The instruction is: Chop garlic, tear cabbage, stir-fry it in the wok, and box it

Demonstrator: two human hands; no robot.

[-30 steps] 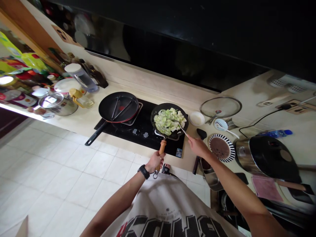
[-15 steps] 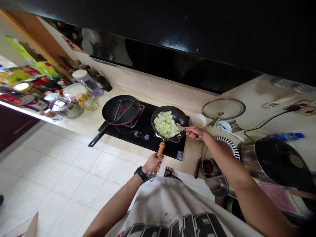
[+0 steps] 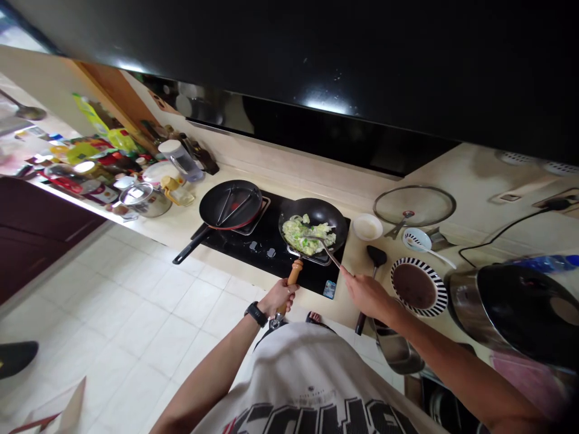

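Observation:
A dark wok [image 3: 323, 211] sits on the right burner of the black glass hob [image 3: 244, 244], holding chopped pale-green cabbage [image 3: 301, 232]. My left hand [image 3: 281, 296] is wrapped round the wok's wooden handle [image 3: 295, 272]. With my right hand [image 3: 364, 294] I grip a metal spatula [image 3: 331, 256] by its shaft. Its far end is among the cabbage and partly hidden, so its exact shape is unclear. A frying pan [image 3: 230, 208] with metal tongs [image 3: 235, 208] in it stands on the left burner.
Right of the hob are a small white bowl [image 3: 367, 227], a black turner [image 3: 376, 256], a striped plate [image 3: 441, 292] of brown liquid and a rice cooker [image 3: 511, 307]. A glass lid [image 3: 415, 205] leans at the wall. Bottles and a steel pot [image 3: 147, 201] crowd the left counter.
My right hand has moved back from the wok's rim towards me, and the spatula has swept left through the cabbage. The cabbage is spread differently. My left hand keeps its hold.

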